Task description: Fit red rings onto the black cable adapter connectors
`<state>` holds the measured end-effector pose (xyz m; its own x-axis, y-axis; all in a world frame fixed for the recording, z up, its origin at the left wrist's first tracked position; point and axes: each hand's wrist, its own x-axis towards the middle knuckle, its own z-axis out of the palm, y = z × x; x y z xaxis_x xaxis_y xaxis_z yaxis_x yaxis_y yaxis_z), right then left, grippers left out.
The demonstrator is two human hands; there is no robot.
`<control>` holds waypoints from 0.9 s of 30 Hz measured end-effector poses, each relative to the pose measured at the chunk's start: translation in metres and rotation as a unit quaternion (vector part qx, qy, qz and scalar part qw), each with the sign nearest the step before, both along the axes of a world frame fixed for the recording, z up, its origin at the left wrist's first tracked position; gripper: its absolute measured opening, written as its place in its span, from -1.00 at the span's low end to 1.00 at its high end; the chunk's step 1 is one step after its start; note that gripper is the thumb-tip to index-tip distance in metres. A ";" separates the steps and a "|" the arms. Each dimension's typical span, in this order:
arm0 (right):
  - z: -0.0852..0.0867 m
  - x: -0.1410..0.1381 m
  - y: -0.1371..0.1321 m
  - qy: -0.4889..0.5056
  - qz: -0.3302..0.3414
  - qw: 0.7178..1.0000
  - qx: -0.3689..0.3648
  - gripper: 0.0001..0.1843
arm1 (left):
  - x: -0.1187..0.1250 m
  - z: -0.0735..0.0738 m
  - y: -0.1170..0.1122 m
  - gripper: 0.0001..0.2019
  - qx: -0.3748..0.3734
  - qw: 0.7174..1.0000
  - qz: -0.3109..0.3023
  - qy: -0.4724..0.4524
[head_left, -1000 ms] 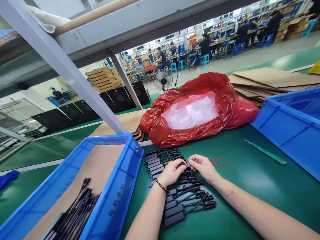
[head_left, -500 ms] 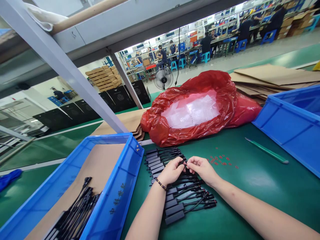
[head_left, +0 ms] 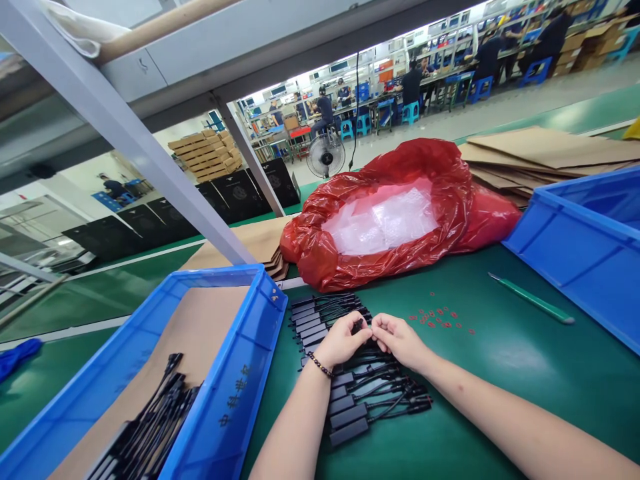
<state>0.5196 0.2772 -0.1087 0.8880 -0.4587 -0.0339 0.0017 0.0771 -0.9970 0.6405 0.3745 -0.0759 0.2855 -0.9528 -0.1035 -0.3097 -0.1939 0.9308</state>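
My left hand (head_left: 343,339) and my right hand (head_left: 399,341) meet fingertip to fingertip over a row of black cable adapters (head_left: 350,373) laid out on the green table. The left hand pinches the black connector end (head_left: 358,325) of one adapter. The right hand's fingers are pinched together right against that connector; what they hold is too small to make out. Several tiny red rings (head_left: 440,317) lie scattered just right of the hands.
A blue bin (head_left: 235,373) lined with cardboard, with more black adapters (head_left: 150,427) in it, stands at my left. A red plastic bag (head_left: 395,213) of clear pouches lies behind. Another blue bin (head_left: 580,253) stands right, with a green stick (head_left: 531,299) before it. Cardboard sheets (head_left: 540,153) lie behind; people work in the distance.
Both hands have drifted slightly away from me along the adapter row and have come closer together, fingertips now touching at the connector.
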 end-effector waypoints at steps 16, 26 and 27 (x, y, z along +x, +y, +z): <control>0.012 -0.012 -0.032 0.125 -0.034 0.947 -0.293 -0.86 | -0.001 0.006 0.000 -0.87 0.005 0.999 -0.017 0.039; 0.019 -0.033 -0.077 0.358 -0.011 0.779 -0.515 -0.74 | 0.001 -0.002 -0.001 -0.77 0.002 1.000 0.012 0.029; 0.019 -0.033 -0.076 0.360 -0.005 0.778 -0.516 -0.75 | 0.001 -0.001 -0.001 -0.77 -0.014 1.000 0.008 0.003</control>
